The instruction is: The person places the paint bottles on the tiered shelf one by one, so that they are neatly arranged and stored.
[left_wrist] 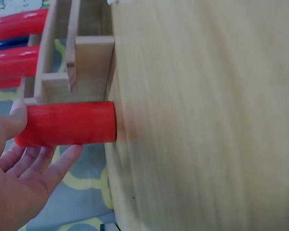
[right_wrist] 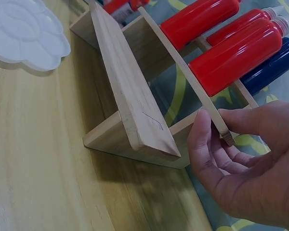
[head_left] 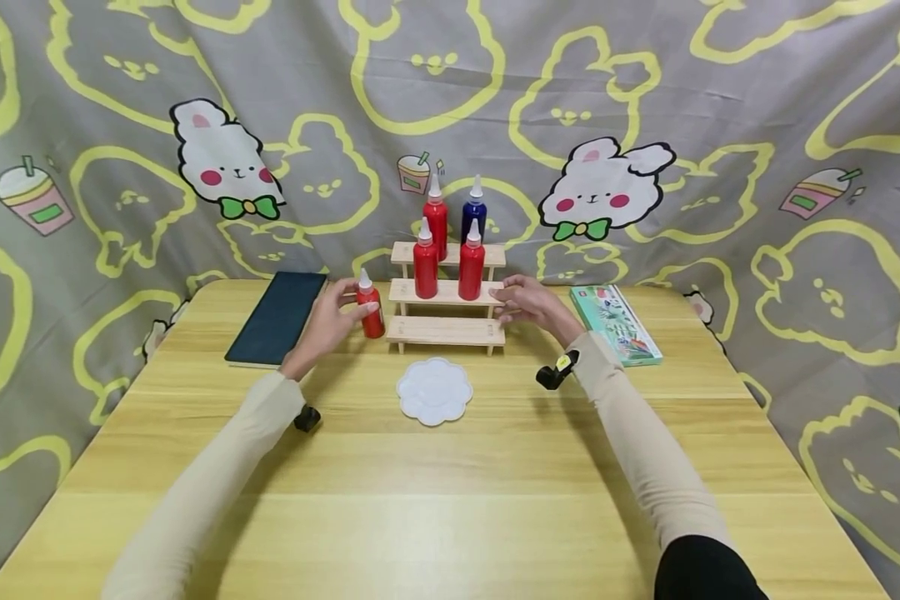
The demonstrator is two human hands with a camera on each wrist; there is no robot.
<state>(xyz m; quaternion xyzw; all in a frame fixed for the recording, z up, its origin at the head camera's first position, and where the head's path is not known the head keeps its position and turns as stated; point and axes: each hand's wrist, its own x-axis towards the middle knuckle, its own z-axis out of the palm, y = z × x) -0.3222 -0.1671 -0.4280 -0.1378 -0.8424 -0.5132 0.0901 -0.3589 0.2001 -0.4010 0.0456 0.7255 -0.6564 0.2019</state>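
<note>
My left hand (head_left: pixel 328 321) holds a red squeeze bottle (head_left: pixel 371 313) with a white pointed cap, thumb on one side and fingers on the other. The bottle stands upright at the table, just left of a three-step wooden rack (head_left: pixel 446 331). In the left wrist view its red body (left_wrist: pixel 70 123) reaches down to the tabletop. With thumb and fingers, my right hand (right_wrist: pixel 250 161) grips the right end of the rack's middle shelf (right_wrist: pixel 185 72). Two red bottles (head_left: pixel 425 268) stand on that shelf; another red bottle (head_left: pixel 436 218) and a blue bottle (head_left: pixel 475 212) are on the top one.
A white flower-shaped palette (head_left: pixel 434 392) lies in front of the rack. To the left is a dark flat book-like item (head_left: pixel 277 318), to the right a green illustrated box (head_left: pixel 616 324). A patterned grey curtain (head_left: pixel 450 100) hangs behind the table.
</note>
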